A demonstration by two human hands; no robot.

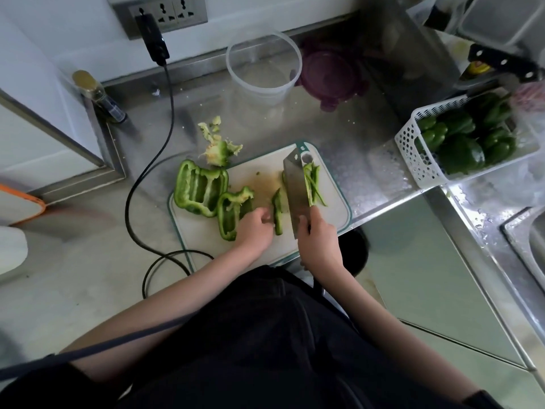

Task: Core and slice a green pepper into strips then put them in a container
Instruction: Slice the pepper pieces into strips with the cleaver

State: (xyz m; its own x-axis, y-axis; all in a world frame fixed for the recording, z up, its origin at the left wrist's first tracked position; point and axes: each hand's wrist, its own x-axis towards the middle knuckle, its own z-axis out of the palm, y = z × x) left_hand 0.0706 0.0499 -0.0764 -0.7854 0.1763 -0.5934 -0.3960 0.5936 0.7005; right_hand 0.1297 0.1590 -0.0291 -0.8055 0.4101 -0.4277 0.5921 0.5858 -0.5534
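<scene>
Green pepper piece (277,212) lengthwise toward the wall, beside left hand (254,228).

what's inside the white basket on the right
The white basket holds whole green peppers piled together. What lies beneath them is covered.

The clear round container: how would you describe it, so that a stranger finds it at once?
Look behind the cutting board, near the back wall. The clear round container stands open beside a purple lid. Unlike the white basket of peppers, it is transparent and empty.
</scene>
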